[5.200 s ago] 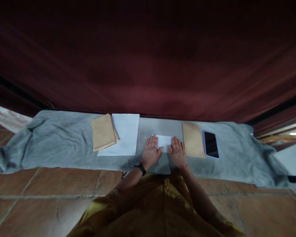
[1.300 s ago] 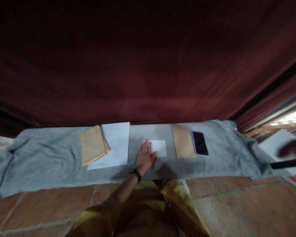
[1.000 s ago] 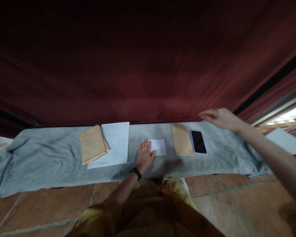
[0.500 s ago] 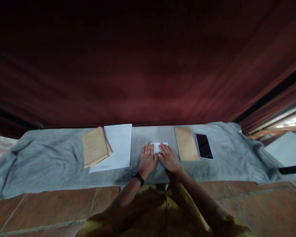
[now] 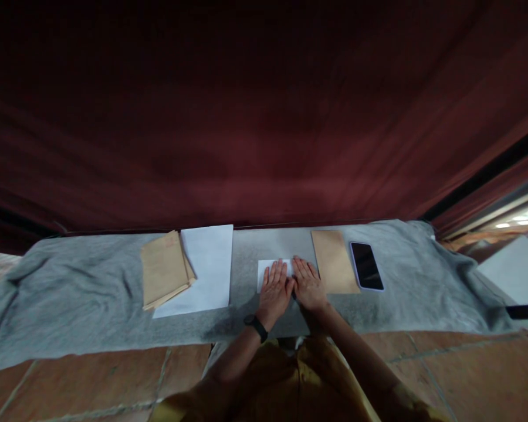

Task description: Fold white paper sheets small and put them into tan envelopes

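Note:
A small piece of white paper (image 5: 263, 271), seemingly folded, lies on the grey cloth in front of me. My left hand (image 5: 275, 290) rests flat on it with the fingers stretched forward, covering much of its right part. Close beside it, my right hand (image 5: 308, 285) lies flat too, at the paper's right end, its fingertips pointing forward. The thumbs nearly meet. Just right of my right hand is a brown envelope (image 5: 335, 264). How the paper's near edge lies is hidden under the hands.
Grey cloth (image 5: 92, 328) covers the long table. On the left, several brown envelopes (image 5: 163, 266) overlap white paper sheets (image 5: 211, 264). A phone (image 5: 366, 266) lies right of the single envelope. A dark red curtain (image 5: 264, 146) hangs behind the table.
My left hand has slid right across the small paper, baring its left part. The right hand has shifted slightly right. The whole view has moved a little.

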`<state>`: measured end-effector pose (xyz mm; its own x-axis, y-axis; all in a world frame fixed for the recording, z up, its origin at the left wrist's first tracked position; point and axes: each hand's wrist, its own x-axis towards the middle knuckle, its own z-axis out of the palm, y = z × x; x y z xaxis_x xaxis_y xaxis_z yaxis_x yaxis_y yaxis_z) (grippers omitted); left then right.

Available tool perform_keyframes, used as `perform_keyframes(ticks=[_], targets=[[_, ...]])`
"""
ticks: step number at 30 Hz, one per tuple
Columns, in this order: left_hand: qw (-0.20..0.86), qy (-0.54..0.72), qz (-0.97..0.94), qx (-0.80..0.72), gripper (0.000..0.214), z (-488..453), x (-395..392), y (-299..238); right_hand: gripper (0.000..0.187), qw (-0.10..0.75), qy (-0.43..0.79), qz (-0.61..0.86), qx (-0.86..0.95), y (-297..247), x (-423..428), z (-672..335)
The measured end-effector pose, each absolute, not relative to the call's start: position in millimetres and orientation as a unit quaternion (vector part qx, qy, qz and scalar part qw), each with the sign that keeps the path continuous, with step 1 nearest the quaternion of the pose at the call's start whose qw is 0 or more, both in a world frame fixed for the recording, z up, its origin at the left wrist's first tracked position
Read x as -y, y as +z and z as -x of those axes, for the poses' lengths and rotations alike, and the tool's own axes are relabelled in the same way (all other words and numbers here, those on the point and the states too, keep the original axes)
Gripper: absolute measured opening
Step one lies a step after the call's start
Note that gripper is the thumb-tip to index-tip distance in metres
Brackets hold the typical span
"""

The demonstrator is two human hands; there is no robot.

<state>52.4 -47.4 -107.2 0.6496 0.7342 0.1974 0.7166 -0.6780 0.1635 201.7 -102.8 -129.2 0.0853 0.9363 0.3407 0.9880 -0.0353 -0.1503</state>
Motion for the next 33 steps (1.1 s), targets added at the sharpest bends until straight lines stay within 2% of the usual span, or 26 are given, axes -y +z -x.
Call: perform_keyframes(ticks=[7,11,21,28,33], targets=[[0.013,0.121,-0.890,-0.440,0.061,-30,36,-114,0.054,0.210,-0.039,0.733,0.646,-122,100,-173],[0.012,0.109,-0.893,-0.436,0.062,-30,36,-113,0.051,0.202,-0.021,0.716,0.668,-121,109,-155],[0.004,0.112,-0.865,-0.489,0.061,-15,36,-105,0.058,0.195,-0.043,0.752,0.628,-115,130,-168],[0.050,0.111,-0.924,-0.362,0.059,-53,51,-98,0.059,0.182,-0.047,0.752,0.632,-117,129,-166],[0.040,0.104,-0.908,-0.404,0.062,-38,42,-107,0.056,0.179,-0.054,0.753,0.631,-120,131,-168]])
